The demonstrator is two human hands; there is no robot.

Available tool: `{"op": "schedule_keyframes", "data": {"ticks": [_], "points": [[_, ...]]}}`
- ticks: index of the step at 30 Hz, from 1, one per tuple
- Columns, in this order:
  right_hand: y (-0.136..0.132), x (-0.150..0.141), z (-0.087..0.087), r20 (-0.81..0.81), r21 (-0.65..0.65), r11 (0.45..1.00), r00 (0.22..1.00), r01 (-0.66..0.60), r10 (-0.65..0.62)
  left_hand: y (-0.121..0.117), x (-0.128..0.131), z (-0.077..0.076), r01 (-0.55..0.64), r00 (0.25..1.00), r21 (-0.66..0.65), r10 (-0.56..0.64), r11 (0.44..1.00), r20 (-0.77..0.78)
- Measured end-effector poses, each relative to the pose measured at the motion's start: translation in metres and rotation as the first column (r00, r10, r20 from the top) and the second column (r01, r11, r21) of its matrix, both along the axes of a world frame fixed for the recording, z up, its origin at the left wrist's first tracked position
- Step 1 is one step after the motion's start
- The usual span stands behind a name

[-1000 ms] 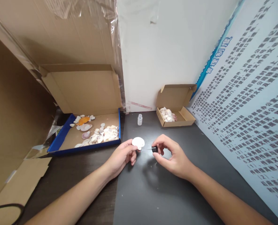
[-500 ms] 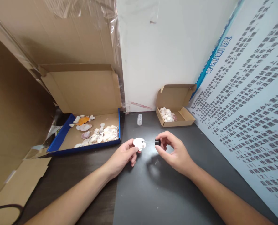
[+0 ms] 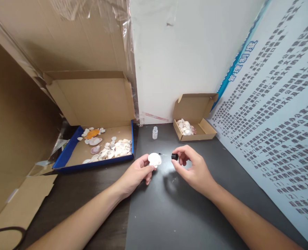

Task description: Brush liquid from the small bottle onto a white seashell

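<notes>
Head view: two bare hands over the counter [image 3: 154, 218], about midway between its left and right sides.
Left hand [image 3: 134, 175]: grasping white scallop shell [image 3: 154, 159], pinched between thumb and fingers; shell held above the counter, broad face up.
Right hand [image 3: 194, 170]: grasping black cap [image 3: 174, 156] in thumb and fingertips; cap lies sideways, thin clear stem [image 3: 166, 155] pointing left.
Stem tip: dark, at shell's far right rim; cannot tell if touching or just above.
Small bottle [image 3: 154, 133]: clear, pale label, upright near counter's far edge, beyond the shell, well apart from both hands.
Blue-sided box [image 3: 133, 140]: lid open, far left part of counter; pale shell pile [image 3: 117, 149] in its near right corner, orange shell [image 3: 93, 134] and purplish shell [image 3: 95, 150] on its left side, small white ones around the orange.
Small cardboard box [image 3: 197, 137]: lid open, counter's far right corner; pale shells [image 3: 185, 127] heaped in its left half.
Counter surface: wood grain on left, plain dark grey on right.
Flat cardboard [image 3: 24, 198]: left edge, black cable [image 3: 10, 228] across its near part.
Right side: blue-and-white printed board [image 3: 271, 114], Chinese text.
</notes>
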State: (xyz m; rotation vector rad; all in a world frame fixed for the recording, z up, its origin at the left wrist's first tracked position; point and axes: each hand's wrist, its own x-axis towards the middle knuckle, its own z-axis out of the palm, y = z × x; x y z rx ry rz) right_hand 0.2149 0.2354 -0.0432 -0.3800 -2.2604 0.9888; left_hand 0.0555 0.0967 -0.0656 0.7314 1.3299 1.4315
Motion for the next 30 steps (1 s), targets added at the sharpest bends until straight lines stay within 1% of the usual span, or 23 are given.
{"op": "schedule_keyframes", "data": {"ticks": [1,2,4,5,7,8,9,10,12,13,15,16,17,19,20,21,24,25,27,28,29,30], "points": [[0.000,0.000,0.000,-0.009,-0.012,1.000,1.000,-0.019,0.019,0.000,0.000,-0.001,0.003,1.000,0.000,-0.003,1.000,-0.007],[0.000,0.000,0.001,-0.006,-0.020,0.998,0.998,-0.064,0.063,0.000,0.000,-0.001,0.007,1.000,0.001,-0.007,1.000,-0.017],[0.000,0.001,0.001,0.016,-0.005,0.990,0.990,-0.139,0.139,0.000,0.000,-0.003,0.014,0.999,-0.008,-0.014,1.000,-0.030],[0.000,0.001,0.001,0.025,0.014,0.991,0.991,-0.131,0.131,-0.001,-0.001,-0.004,0.016,0.999,-0.011,-0.017,1.000,-0.037],[0.000,0.001,0.002,0.011,0.035,0.998,0.999,-0.048,0.047,-0.001,-0.001,-0.005,0.030,0.998,-0.013,-0.030,0.999,-0.049],[0.000,0.001,0.002,-0.005,0.021,1.000,1.000,-0.022,0.022,-0.001,-0.001,-0.006,0.033,0.998,-0.014,-0.034,0.999,-0.053],[0.000,0.001,0.002,-0.011,-0.001,1.000,0.999,-0.031,0.031,-0.001,-0.001,-0.006,0.037,0.998,-0.015,-0.037,0.999,-0.057],[0.000,0.002,0.002,-0.005,-0.019,0.998,0.998,-0.067,0.066,-0.001,-0.001,-0.007,0.038,0.997,-0.016,-0.039,0.999,-0.059],[0.000,0.002,0.002,0.025,-0.022,0.992,0.991,-0.127,0.128,-0.001,-0.002,-0.008,0.040,0.997,-0.017,-0.041,0.999,-0.061],[0.000,0.002,0.002,0.037,-0.005,0.993,0.992,-0.119,0.119,-0.001,-0.002,-0.008,0.040,0.997,-0.017,-0.041,0.999,-0.061],[0.000,0.001,0.001,0.029,0.024,0.999,0.999,-0.037,0.036,-0.001,-0.002,-0.007,0.038,0.998,-0.015,-0.039,0.999,-0.058],[0.000,0.001,0.001,0.013,0.016,1.000,1.000,-0.010,0.010,-0.001,-0.001,-0.007,0.036,0.998,-0.013,-0.037,0.999,-0.056],[0.001,0.000,0.000,0.006,-0.006,1.000,1.000,-0.018,0.018,-0.001,-0.001,-0.006,0.035,0.998,-0.012,-0.036,0.999,-0.052],[0.001,-0.001,0.000,0.019,-0.049,0.995,0.996,-0.089,0.090,-0.001,0.000,-0.003,0.034,0.999,-0.013,-0.034,0.999,-0.038],[0.001,-0.001,0.000,0.034,-0.055,0.992,0.993,-0.111,0.113,-0.002,0.000,-0.002,0.032,0.999,-0.014,-0.033,0.999,-0.028],[0.001,-0.001,0.000,0.048,-0.049,0.993,0.993,-0.107,0.109,-0.002,0.001,-0.001,0.030,0.999,-0.016,-0.030,0.999,-0.015],[0.000,-0.001,0.001,0.036,-0.027,0.999,0.999,0.032,-0.031,-0.002,0.001,0.002,0.017,1.000,-0.026,-0.017,1.000,0.016],[0.000,0.000,0.001,0.027,-0.054,0.998,0.999,0.027,-0.025,-0.002,0.002,0.002,0.015,1.000,-0.029,-0.014,0.999,0.023],[0.000,0.002,0.002,0.029,-0.099,0.994,0.998,-0.046,0.050,-0.002,0.002,0.002,0.015,0.999,-0.031,-0.014,0.999,0.035],[0.000,0.002,0.003,0.038,-0.104,0.991,0.995,-0.084,0.088,-0.002,0.002,0.002,0.016,0.999,-0.032,-0.015,0.999,0.041],[0.000,0.003,0.003,0.050,-0.091,0.991,0.994,-0.095,0.100,-0.002,0.002,0.002,0.016,0.999,-0.034,-0.015,0.999,0.045],[0.000,0.003,0.003,0.058,-0.067,0.995,0.996,-0.069,0.073,-0.002,0.002,0.002,0.015,0.999,-0.038,-0.014,0.999,0.048]]}}
